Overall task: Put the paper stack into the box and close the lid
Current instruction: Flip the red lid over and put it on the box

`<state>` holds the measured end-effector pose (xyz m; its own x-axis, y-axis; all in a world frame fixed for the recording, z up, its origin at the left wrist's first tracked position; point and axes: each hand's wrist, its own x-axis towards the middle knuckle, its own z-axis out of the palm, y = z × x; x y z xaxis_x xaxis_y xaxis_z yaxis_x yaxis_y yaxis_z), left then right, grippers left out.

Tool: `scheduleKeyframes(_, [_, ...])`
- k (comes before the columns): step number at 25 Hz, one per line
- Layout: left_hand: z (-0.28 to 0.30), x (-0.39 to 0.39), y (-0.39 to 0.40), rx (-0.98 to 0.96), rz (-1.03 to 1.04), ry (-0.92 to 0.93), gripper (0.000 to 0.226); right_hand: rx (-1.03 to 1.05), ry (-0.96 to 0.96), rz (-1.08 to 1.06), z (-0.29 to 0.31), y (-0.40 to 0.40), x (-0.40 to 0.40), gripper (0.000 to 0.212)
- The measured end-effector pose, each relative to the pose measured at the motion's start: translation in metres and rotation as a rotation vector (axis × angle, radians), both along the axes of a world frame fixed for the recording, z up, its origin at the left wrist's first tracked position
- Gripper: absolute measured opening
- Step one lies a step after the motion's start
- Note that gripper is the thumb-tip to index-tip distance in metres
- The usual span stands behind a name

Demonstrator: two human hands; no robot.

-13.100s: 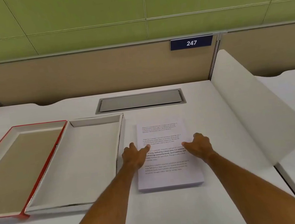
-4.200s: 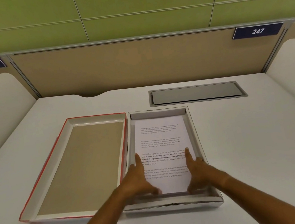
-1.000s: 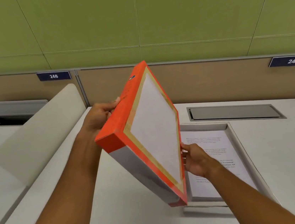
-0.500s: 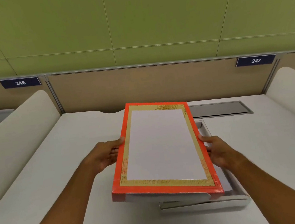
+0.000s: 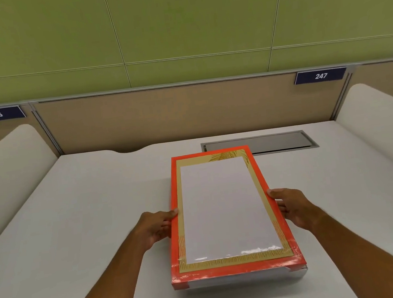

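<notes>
Both of your hands were clamped on the orange-red cardboard lid [image 5: 225,209] with the white panel and tan border — your left hand [image 5: 156,228] gripped its left long edge, thumb on top at the rim, and your right hand [image 5: 294,208] gripped the right long edge the same way. That lid sat over the shallow white cardboard box [image 5: 241,278], of which only the near wall showed as a pale strip under the lid's front edge. At the near right corner the box wall stuck out just past the lid, so the lid did not look fully squared on it. You could not see the paper stack; the lid covered the whole inside of the box. Lid and box rested on the white bench [image 5: 76,225], near its middle. Just beyond the lid's far right corner lay the grey metal cable hatch [image 5: 276,142] set into the bench — close to the lid. Rounded white side dividers [image 5: 6,177] stood at each side.
</notes>
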<state>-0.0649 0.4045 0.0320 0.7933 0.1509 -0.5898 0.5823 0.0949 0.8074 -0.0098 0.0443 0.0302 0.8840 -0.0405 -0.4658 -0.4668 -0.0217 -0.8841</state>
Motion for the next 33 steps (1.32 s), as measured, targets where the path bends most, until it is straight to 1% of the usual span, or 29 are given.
scheduleKeyframes(7, [-0.014, 0.008, -0.020, 0.029, 0.039, 0.035, 0.041, -0.050, 0.019, 0.011, -0.013, -0.013, 0.017, 0.032])
scheduleKeyframes(10, [-0.017, 0.012, -0.026, 0.046, 0.053, 0.046, 0.039, -0.032, 0.031, 0.039, -0.014, -0.015, 0.022, 0.031])
scheduleKeyframes(18, [-0.024, 0.015, -0.027, 0.048, 0.053, 0.084, 0.037, -0.077, 0.173, 0.109, -0.025, -0.026, 0.021, 0.033])
scheduleKeyframes(24, [-0.028, 0.014, -0.029, 0.040, 0.042, 0.150, 0.036, -0.190, 0.215, 0.201, -0.021, -0.028, 0.026, 0.031])
scheduleKeyframes(25, [-0.028, 0.015, -0.030, 0.069, 0.039, 0.149, 0.035, -0.205, 0.214, 0.210, -0.020, -0.027, 0.026, 0.031])
scheduleKeyframes(27, [-0.028, 0.018, -0.032, 0.191, 0.055, 0.105, 0.035, -0.252, 0.186, 0.211, -0.017, -0.025, 0.029, 0.033])
scheduleKeyframes(29, [-0.027, 0.023, -0.033, 0.291, 0.120, 0.035, 0.033, -0.309, 0.108, 0.163, -0.016, -0.023, 0.035, 0.033])
scheduleKeyframes(31, [-0.024, 0.028, -0.035, 0.326, 0.168, 0.002, 0.025, -0.339, 0.048, 0.120, -0.015, -0.020, 0.041, 0.029])
scheduleKeyframes(33, [-0.024, 0.030, -0.037, 0.345, 0.178, -0.003, 0.016, -0.346, 0.036, 0.103, -0.016, -0.018, 0.044, 0.026])
